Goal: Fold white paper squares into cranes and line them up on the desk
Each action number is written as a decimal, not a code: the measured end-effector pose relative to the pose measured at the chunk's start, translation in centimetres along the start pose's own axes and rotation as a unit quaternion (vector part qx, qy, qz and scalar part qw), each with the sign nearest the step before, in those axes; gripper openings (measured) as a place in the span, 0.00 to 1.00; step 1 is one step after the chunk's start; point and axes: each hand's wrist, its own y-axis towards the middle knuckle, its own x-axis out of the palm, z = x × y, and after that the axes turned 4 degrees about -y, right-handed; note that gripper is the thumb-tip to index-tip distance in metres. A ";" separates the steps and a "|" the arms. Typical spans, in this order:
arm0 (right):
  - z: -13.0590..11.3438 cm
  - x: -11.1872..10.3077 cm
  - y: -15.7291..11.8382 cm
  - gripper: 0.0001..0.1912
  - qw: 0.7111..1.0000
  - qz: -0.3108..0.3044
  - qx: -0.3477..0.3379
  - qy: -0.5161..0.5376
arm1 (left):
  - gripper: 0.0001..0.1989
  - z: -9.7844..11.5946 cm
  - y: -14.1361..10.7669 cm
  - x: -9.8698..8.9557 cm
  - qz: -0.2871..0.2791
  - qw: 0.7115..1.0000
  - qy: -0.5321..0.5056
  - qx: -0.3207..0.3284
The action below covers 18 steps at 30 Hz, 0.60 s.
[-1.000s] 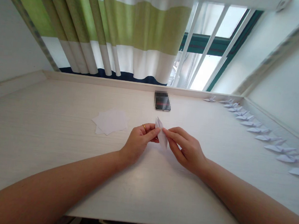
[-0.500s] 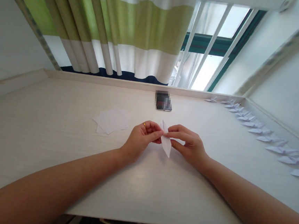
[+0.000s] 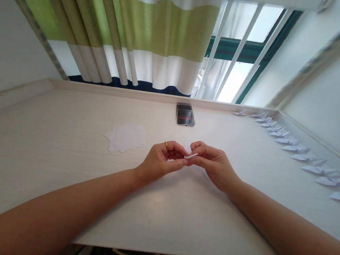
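Note:
Between my two hands, above the middle of the white table, is a small piece of folded white paper [image 3: 187,147]. One pointed part stands up at its far side, and a narrow folded edge faces me. My left hand [image 3: 167,156], with a gold ring on one finger, pinches the paper from the left between thumb and fingers. From the right, my right hand [image 3: 211,159] grips it too, thumb beneath and fingers curled. The fingertips of both hands nearly meet and cover much of the paper.
Loose white paper sheets [image 3: 127,137] lie overlapping to the left on the table [image 3: 156,213]. A phone [image 3: 185,114] with a blurred screen rests beyond my hands. Several folded white paper cranes [image 3: 319,170] line the right side. A raised rim, curtain [image 3: 166,32] and barred window close off the back.
The folded paper has turned: its long point no longer hangs down toward me, and a folded edge now lies across my fingertips. My hands have drawn closer together.

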 end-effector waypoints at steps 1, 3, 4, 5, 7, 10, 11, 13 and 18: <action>0.0 0.1 0.0 0.02 1.000 0.001 0.009 0.016 | 0.07 0.0 0.0 0.0 0.002 1.000 0.006 0.003; 0.0 0.2 -0.1 0.02 0.999 -0.003 0.019 0.033 | 0.07 -0.1 0.0 0.1 0.009 1.000 0.004 0.005; 0.0 0.2 -0.1 0.02 0.999 -0.006 0.021 0.035 | 0.07 -0.2 0.0 0.1 0.014 1.000 -0.004 0.005; 0.1 0.2 -0.1 0.01 0.999 -0.009 0.022 0.034 | 0.07 -0.2 0.0 0.2 0.019 1.000 -0.014 0.003; 0.1 0.1 0.0 0.01 0.999 -0.014 0.025 0.035 | 0.07 -0.3 0.0 0.2 0.026 0.999 -0.033 -0.002; 0.2 0.1 0.0 0.02 0.998 -0.003 0.043 0.048 | 0.07 -0.3 0.1 0.3 0.032 0.999 -0.033 -0.003; 0.2 0.2 0.0 0.03 0.997 0.004 0.051 0.052 | 0.07 -0.3 0.1 0.3 0.034 0.999 -0.026 -0.002; 0.1 0.3 -0.1 0.04 0.996 0.010 0.066 0.055 | 0.06 -0.2 0.2 0.2 0.038 0.999 -0.011 -0.003; -0.1 0.6 -0.3 0.06 0.996 -0.001 0.083 0.036 | 0.06 -0.1 0.2 0.2 0.033 0.999 -0.002 -0.016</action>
